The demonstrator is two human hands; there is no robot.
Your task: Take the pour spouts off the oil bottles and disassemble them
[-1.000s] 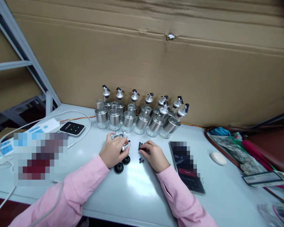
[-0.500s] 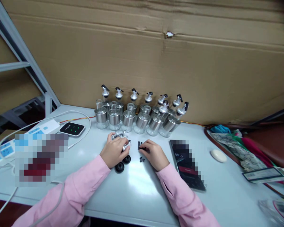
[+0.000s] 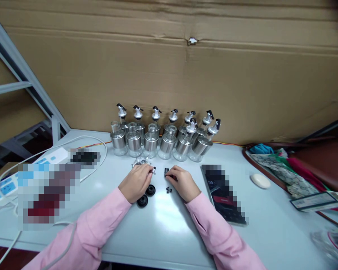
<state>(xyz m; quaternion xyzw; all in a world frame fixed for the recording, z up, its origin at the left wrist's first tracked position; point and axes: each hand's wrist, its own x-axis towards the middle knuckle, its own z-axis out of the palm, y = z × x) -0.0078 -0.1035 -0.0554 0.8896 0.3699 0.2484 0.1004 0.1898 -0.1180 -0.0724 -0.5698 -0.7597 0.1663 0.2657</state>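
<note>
My left hand (image 3: 135, 182) is closed around a small silver pourer spout (image 3: 150, 170) on the white table (image 3: 163, 228). More silver spouts (image 3: 139, 161) lie just beyond it. My right hand (image 3: 183, 182) pinches a small black part (image 3: 166, 172) a short way to the right. Two black round stoppers (image 3: 146, 195) sit under my left hand, and tiny black rings (image 3: 168, 190) lie between the hands. Both sleeves are pink.
Several glass and steel oil bottles (image 3: 163, 137) stand in rows against a cardboard wall (image 3: 186, 75). A dark phone-like device (image 3: 222, 195) lies right of my hand, a white oval object (image 3: 260, 181) further right, power strips and cables (image 3: 45, 157) at left, and a bag of fabric (image 3: 284, 168) at far right.
The view shifted slightly. My hands stay almost in place, with the left fingers shifting a little on the silver spout.
</note>
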